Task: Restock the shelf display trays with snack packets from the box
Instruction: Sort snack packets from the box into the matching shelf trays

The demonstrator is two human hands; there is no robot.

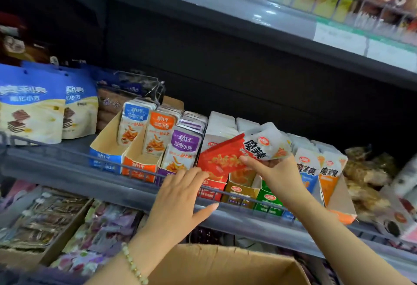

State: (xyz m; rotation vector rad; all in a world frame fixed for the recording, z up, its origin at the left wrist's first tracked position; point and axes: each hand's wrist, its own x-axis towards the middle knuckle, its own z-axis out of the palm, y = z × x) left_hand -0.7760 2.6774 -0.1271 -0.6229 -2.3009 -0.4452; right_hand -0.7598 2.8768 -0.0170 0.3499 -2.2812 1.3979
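- A red packet and a white packet are pinched in the grip of the right hand above the trays.
- The grip of the left hand is spread flat, empty, over the shelf edge.

This is a shop, in the snack aisle of a grocery store. Dark metal shelves with wire front rails carry rows of identical snack packets standing in printed cardboard display trays. Paper price labels line the upper shelf's edge.
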